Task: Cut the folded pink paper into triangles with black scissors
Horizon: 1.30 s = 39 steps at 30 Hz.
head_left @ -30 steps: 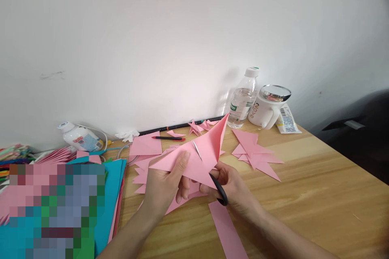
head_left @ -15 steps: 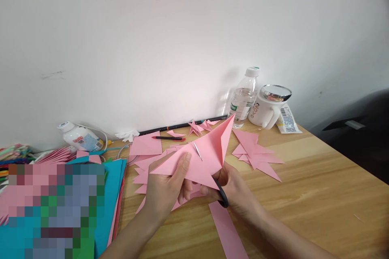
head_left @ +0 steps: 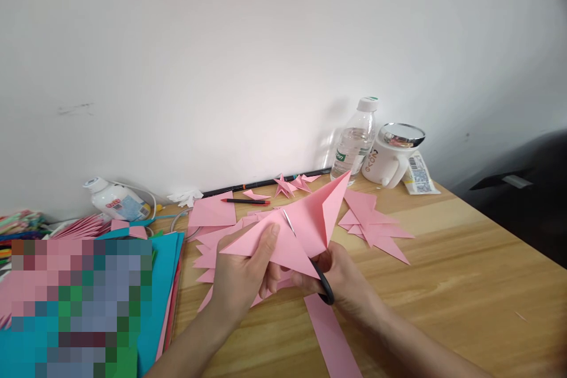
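Note:
My left hand (head_left: 241, 274) grips a folded pink paper sheet (head_left: 305, 221) by its lower left part, thumb on top, and holds it above the wooden table (head_left: 465, 283). My right hand (head_left: 343, 277) holds black-handled scissors (head_left: 322, 285). Their silver blade tip (head_left: 289, 221) pokes up through the paper's middle, so a cut runs into the sheet. The rest of the blades is hidden under the paper.
Pink offcuts and triangles (head_left: 372, 218) lie on the table, and a pink strip (head_left: 330, 336) lies in front. A water bottle (head_left: 357, 142), white mug (head_left: 392, 156), red pen (head_left: 245, 202), glue bottle (head_left: 115, 198) and stacked coloured paper (head_left: 166, 266) surround the work area.
The paper's far right corner has swung to the right and lowered a little. The scissors' blade has shifted slightly along the cut. Both hands stay in place.

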Available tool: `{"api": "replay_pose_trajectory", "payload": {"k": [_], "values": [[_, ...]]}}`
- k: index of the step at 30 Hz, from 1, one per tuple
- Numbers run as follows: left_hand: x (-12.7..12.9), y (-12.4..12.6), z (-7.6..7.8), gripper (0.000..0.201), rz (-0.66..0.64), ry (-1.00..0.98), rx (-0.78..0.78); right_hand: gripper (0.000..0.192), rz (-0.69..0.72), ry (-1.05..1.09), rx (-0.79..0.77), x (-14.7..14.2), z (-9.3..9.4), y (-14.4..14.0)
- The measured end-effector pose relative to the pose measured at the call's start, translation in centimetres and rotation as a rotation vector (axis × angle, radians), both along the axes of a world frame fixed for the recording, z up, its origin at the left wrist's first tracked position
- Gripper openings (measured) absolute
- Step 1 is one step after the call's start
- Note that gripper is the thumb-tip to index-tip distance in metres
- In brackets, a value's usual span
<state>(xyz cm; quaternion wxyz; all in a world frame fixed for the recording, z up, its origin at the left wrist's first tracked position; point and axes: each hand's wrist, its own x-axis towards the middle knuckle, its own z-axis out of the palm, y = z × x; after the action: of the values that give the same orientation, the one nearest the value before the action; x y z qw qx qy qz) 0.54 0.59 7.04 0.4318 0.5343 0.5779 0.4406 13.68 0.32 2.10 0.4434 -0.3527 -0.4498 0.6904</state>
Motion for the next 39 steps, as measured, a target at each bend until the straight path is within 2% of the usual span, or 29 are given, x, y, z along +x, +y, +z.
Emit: {"api": "replay_pose_trajectory", "payload": {"k": [7, 19, 39], "values": [[0.07, 0.01, -0.08, 0.042, 0.006, -0.001, 0.019, 0.044, 0.014, 0.029, -0.006, 0.00, -0.07, 0.01], [0.24, -0.17, -0.06, 0.042, -0.011, 0.021, 0.041, 0.023, -0.002, 0.113, -0.047, -0.08, 0.01, -0.12], [0.08, -0.26, -0.03, 0.044, -0.034, 0.064, 0.057, 0.030, -0.044, 0.101, -0.091, -0.23, -0.53, 0.01]]}}
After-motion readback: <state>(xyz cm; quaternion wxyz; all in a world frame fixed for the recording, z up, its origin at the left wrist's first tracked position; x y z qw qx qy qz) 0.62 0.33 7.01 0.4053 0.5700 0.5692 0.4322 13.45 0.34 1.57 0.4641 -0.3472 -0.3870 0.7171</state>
